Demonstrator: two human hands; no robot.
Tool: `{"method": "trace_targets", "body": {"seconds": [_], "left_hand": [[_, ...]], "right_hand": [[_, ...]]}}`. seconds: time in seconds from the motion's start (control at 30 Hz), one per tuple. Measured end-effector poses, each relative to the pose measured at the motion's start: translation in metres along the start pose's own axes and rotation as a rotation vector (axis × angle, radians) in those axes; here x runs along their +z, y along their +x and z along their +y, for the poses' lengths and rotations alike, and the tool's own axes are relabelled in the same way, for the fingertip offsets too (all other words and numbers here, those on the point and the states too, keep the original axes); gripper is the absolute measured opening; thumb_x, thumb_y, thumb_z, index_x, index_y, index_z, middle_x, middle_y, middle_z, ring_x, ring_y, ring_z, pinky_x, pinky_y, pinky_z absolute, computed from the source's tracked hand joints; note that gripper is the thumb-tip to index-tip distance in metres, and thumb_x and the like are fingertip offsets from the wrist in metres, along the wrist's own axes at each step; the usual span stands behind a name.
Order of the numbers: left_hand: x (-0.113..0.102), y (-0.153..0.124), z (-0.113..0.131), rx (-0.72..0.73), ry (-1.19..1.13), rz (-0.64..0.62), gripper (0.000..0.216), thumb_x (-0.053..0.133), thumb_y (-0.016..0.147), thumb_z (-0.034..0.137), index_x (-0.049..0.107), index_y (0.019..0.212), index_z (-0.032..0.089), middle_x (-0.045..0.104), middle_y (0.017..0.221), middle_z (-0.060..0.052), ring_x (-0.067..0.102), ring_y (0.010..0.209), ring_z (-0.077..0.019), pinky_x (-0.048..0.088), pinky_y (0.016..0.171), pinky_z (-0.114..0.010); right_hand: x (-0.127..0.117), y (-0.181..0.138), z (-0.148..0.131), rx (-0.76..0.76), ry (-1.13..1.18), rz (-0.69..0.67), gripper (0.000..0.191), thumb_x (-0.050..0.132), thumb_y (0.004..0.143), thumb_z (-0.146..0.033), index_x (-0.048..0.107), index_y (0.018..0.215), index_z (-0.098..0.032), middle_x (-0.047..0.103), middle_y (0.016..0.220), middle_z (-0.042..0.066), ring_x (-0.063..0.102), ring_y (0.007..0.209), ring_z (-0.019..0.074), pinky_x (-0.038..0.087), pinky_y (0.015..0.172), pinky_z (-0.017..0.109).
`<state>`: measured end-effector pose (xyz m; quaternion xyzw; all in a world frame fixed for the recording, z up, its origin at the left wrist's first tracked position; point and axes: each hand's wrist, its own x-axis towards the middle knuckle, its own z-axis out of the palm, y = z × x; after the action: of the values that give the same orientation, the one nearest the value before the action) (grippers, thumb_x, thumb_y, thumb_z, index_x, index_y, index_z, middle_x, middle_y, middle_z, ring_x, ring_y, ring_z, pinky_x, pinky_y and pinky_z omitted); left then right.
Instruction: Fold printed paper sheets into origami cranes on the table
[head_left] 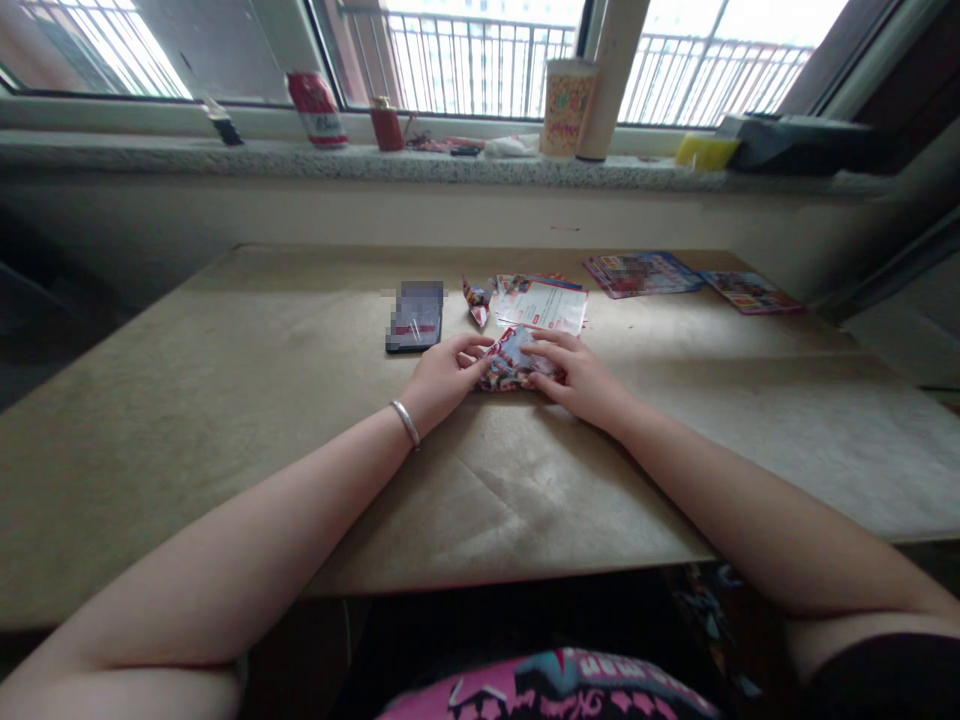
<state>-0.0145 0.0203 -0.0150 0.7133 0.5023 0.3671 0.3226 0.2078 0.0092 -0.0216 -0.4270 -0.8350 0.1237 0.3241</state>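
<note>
The folded paper (513,357) lies on the table (225,400), peak pointing far, long edge running left-right. The left hand (452,368) and right hand (576,372) hide its ends; I can't tell whether they're gripping.

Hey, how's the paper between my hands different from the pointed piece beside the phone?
Your left hand and right hand touch the paper; neither touches the pointed piece. The paper looks larger and flatter; the pointed piece looks smaller and bent. Both have multicolored print and lie on the table.
</note>
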Motion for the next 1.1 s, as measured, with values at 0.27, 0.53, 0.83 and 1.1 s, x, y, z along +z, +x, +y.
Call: {"method": "trace_targets", "body": {"seconds": [0.27, 0.53, 0.83, 1.1], "left_hand": [[0.003, -0.003, 0.005, 0.107, 0.137, 0.037, 0.030, 0.058, 0.080, 0.023, 0.068, 0.107, 0.017, 0.067, 0.093, -0.004, 0.059, 0.075, -0.0123, 0.051, 0.072, -0.025], [0.006, -0.007, 0.006, 0.249, 0.104, 0.007, 0.040, 0.053, 0.080, 0.013, 0.061, 0.119, 0.019, 0.062, 0.109, -0.006, 0.061, 0.086, -0.0119, 0.052, 0.081, -0.025], [0.005, -0.007, 0.009, 0.147, 0.159, 0.027, 0.034, 0.049, 0.090, 0.039, 0.064, 0.111, 0.017, 0.070, 0.091, -0.004, 0.064, 0.079, -0.0162, 0.051, 0.073, -0.027], [0.005, -0.005, 0.003, 0.122, 0.205, -0.008, 0.031, 0.051, 0.087, 0.041, 0.069, 0.095, 0.017, 0.072, 0.088, -0.004, 0.064, 0.079, -0.0183, 0.048, 0.069, -0.027]], "right_hand": [[0.008, 0.003, 0.007, 0.294, 0.310, 0.066, 0.046, 0.059, 0.078, -0.021, 0.055, 0.124, -0.018, 0.066, 0.094, 0.005, 0.060, 0.069, 0.0132, 0.052, 0.067, 0.029], [0.012, 0.006, 0.005, 0.314, 0.482, 0.097, 0.027, 0.059, 0.077, -0.028, 0.065, 0.102, -0.019, 0.072, 0.097, 0.005, 0.065, 0.083, 0.0184, 0.053, 0.079, 0.035], [0.010, 0.004, -0.002, 0.296, 0.462, 0.121, 0.021, 0.063, 0.076, -0.033, 0.069, 0.092, -0.020, 0.072, 0.086, 0.002, 0.062, 0.071, 0.0148, 0.051, 0.067, 0.029], [0.007, 0.003, -0.004, 0.307, 0.348, 0.150, 0.026, 0.064, 0.076, -0.036, 0.069, 0.095, -0.019, 0.070, 0.084, 0.003, 0.059, 0.066, 0.0137, 0.050, 0.062, 0.028]]}}
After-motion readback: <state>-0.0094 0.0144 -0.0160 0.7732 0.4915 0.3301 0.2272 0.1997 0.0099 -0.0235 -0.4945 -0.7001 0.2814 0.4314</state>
